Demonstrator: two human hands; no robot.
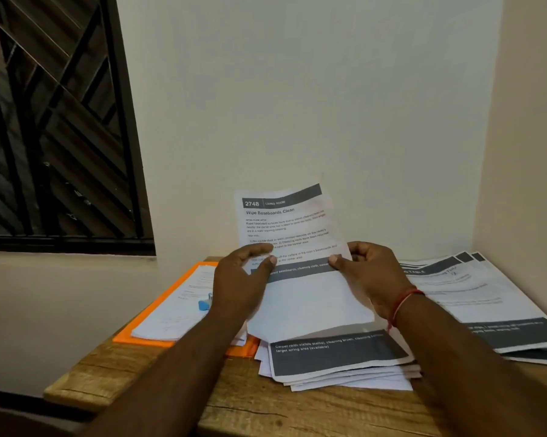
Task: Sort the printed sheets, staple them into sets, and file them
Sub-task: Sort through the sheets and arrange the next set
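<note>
both hands grip the sheet: left hand and right hand pinch the raised sheet above the pile.

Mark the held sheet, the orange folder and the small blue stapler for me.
held sheet (292,222): head view, on its printed upper half.
orange folder (242,349): head view, on its bare near edge.
blue stapler (205,302): head view, on the visible part of its body.

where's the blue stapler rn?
Head view: the blue stapler lies left of centre on the sheets in the orange folder, right beside the left hand, whose wrist partly hides it.
</note>
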